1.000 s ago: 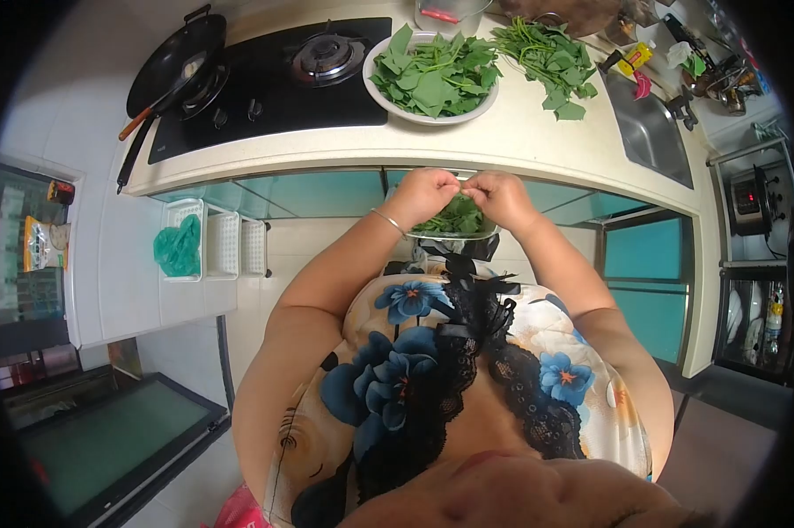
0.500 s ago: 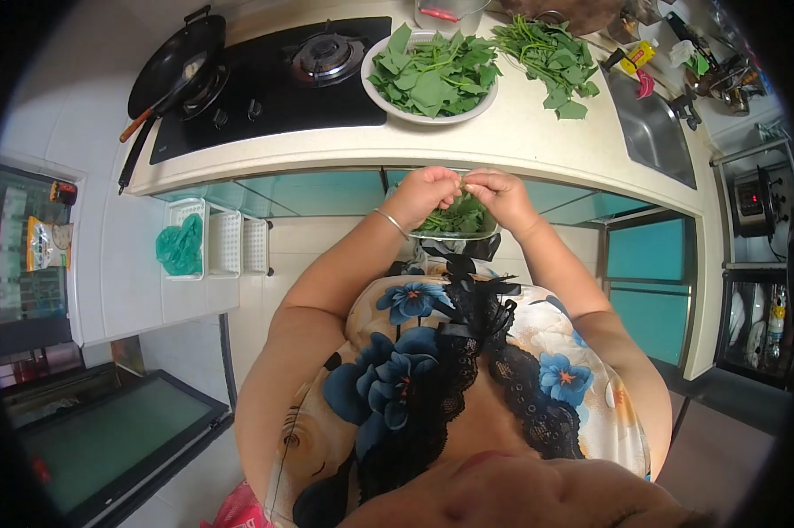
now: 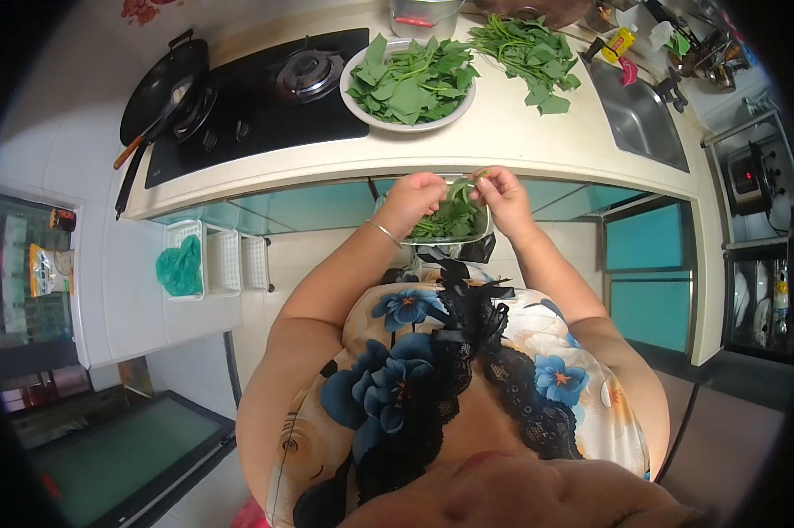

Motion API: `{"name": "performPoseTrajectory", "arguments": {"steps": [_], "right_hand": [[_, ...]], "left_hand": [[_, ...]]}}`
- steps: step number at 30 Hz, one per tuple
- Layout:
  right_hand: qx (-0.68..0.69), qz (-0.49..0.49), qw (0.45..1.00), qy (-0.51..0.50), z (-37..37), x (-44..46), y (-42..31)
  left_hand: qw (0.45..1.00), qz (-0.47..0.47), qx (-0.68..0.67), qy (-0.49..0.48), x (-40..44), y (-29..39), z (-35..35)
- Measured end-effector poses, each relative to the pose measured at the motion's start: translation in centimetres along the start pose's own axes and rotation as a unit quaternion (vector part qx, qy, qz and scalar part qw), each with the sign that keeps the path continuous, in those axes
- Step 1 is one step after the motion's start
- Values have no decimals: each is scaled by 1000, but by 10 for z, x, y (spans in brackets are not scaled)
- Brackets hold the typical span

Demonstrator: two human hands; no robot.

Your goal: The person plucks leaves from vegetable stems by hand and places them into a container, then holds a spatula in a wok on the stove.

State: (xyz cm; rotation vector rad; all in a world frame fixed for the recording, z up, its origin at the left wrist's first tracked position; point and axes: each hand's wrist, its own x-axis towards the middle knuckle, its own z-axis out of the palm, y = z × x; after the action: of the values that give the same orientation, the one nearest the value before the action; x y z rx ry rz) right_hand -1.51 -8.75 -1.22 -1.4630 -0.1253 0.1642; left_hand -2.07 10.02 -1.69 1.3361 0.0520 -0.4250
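Over a clear-rimmed container (image 3: 454,240) of leafy greens (image 3: 454,216) at my waist, both hands are raised and apart. My left hand (image 3: 413,201), with a bangle at the wrist, is closed in a pinch; what its fingertips hold, if anything, I cannot make out. My right hand (image 3: 504,201) pinches a green stem (image 3: 481,174) between thumb and forefinger. Below that stem, leaves hang or lie close to the ones in the container; where they join is unclear. On the counter ahead stands a white bowl (image 3: 410,128) heaped with green leaves (image 3: 410,88).
A bunch of leafy stems (image 3: 538,66) lies on the counter (image 3: 503,141), left of the sink (image 3: 639,119). To the left are a gas hob (image 3: 265,123) and a black wok (image 3: 164,88) with a wooden-handled utensil. A white basket (image 3: 225,261) stands on the floor at left.
My hands were together at the fingertips and have drawn apart, the right one keeping a stem. The camera view has shifted slightly, so the counter sits lower and further left.
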Motion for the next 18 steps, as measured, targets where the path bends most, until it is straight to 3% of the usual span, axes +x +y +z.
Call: {"name": "performPoseTrajectory", "arguments": {"steps": [6,8,9,11,12,14,18], "right_hand": [[31,-74,997,11,-18,2,5],[-121,-110,986,32,-21,1,6],[-121,-110,986,33,-22,0,5],[-337,-157,928,18,-23,-3,0],[-336,-156,928,19,-21,-4,-6],[-406,-271,873,16,-12,-6,-20],[-459,-324,827,-6,-8,-6,-30]], "left_hand": [[998,-12,-17,61,7,-3,-4],[997,-25,-64,46,8,-3,-5],[997,-25,-63,45,7,-1,-3],[994,-40,-99,2,4,3,5],[994,-41,-98,2,3,6,9],[992,-60,-100,-46,0,11,14],[983,-82,-135,-90,-2,13,14]]}}
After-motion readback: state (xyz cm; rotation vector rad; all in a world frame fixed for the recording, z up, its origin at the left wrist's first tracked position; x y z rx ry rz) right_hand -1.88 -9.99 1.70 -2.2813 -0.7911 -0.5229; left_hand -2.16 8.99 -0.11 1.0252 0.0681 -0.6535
